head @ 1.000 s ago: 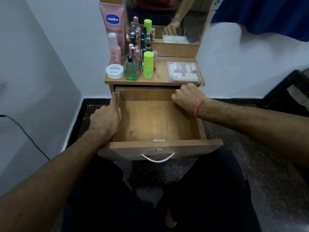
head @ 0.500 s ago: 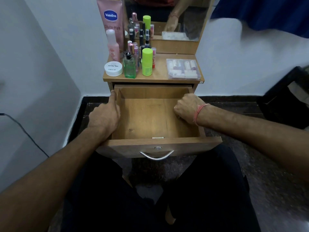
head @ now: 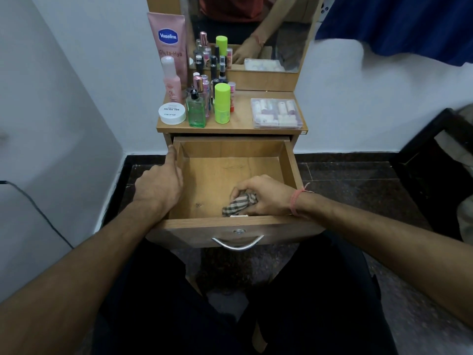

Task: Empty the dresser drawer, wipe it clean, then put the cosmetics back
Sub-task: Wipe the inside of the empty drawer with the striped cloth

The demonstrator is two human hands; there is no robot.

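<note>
The wooden drawer (head: 290,160) is pulled out towards me and holds only a checked cloth (head: 239,204). My right hand (head: 263,196) grips that cloth, bunched up, on the drawer floor near the front right. My left hand (head: 161,185) holds the drawer's left wall, thumb stretched along the rim. The cosmetics stand on the dresser top (head: 238,126): a pink Vaseline tube (head: 167,44), a pink bottle (head: 172,82), a white nail-polish jar (head: 172,113), a green glass bottle (head: 195,110), a lime stick (head: 222,103), several small bottles behind, and a clear case of lipsticks (head: 276,113).
A mirror (head: 250,32) rises behind the dresser top. A white wall (head: 51,124) with a black cable (head: 33,208) is close on the left. Dark furniture (head: 435,170) stands at the right. My legs in dark trousers are under the drawer front and its metal handle (head: 238,244).
My right hand has moved from the drawer's back right corner along the floor to the front right, and the checked cloth now shows under it. My left hand has stayed on the left wall.
</note>
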